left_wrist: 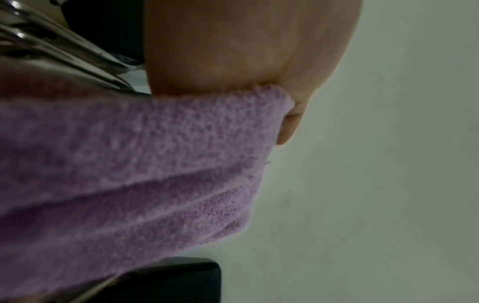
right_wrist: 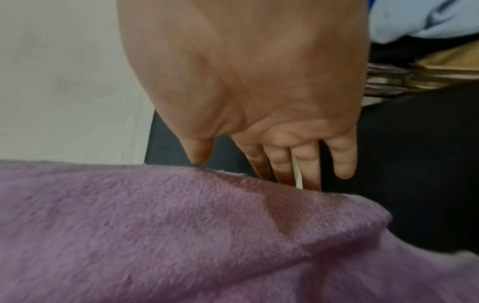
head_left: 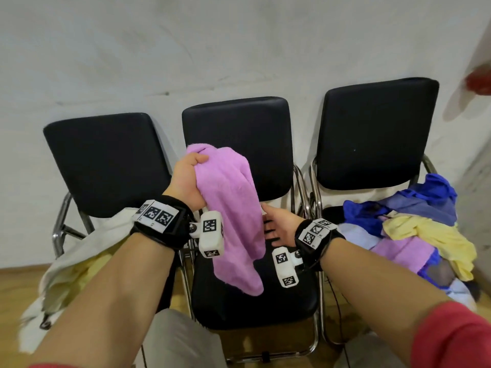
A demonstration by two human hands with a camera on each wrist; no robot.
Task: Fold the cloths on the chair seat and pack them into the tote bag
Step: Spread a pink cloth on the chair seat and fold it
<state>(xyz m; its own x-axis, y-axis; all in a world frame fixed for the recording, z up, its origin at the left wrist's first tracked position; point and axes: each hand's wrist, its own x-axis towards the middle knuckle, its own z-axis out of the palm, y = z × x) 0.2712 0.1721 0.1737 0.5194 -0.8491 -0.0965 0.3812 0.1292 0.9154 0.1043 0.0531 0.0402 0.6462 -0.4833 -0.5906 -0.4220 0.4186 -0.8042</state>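
A fluffy purple cloth hangs over the middle chair's seat, held up by one end. My left hand grips its top edge in a fist; in the left wrist view the cloth runs out from under the palm of that hand. My right hand is beside the cloth's right edge, fingers straight and spread, holding nothing. In the right wrist view the fingertips of the right hand point toward the cloth, just above its edge. A cream tote bag with yellow cloth inside lies on the left chair.
Three black folding chairs stand in a row against a white wall. The right chair carries a pile of cloths in blue, yellow, purple and white. Chrome chair frames run between the seats. Wooden floor shows below.
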